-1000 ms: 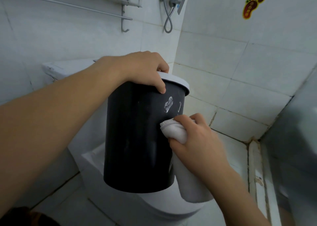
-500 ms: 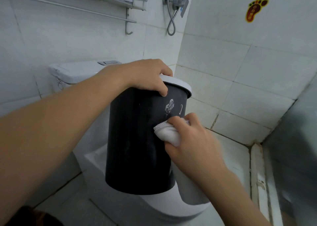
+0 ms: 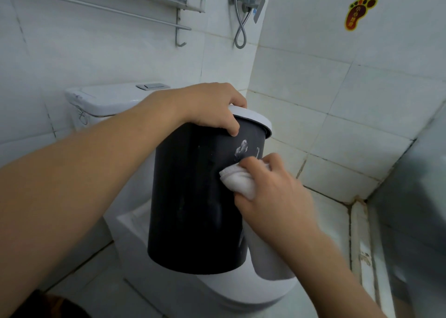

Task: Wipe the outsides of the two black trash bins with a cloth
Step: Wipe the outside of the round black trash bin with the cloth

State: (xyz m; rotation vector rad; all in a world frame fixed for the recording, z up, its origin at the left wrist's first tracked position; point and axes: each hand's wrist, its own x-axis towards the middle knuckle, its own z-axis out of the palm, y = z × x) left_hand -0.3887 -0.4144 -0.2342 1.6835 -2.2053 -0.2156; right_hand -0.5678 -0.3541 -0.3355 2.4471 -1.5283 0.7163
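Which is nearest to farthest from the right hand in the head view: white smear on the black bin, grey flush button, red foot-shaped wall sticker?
From the right hand, holding the white cloth:
1. White smear on the black plastic bin, just above the fingers.
2. Grey flush button on the toilet tank, up and left.
3. Red foot-shaped sticker, high on the right wall.

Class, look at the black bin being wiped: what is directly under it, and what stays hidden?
Under the bin sits the white toilet, its closed lid showing below and left. Where the bin's base meets the lid is covered, so contact cannot be confirmed. The bin's inside is hidden too.
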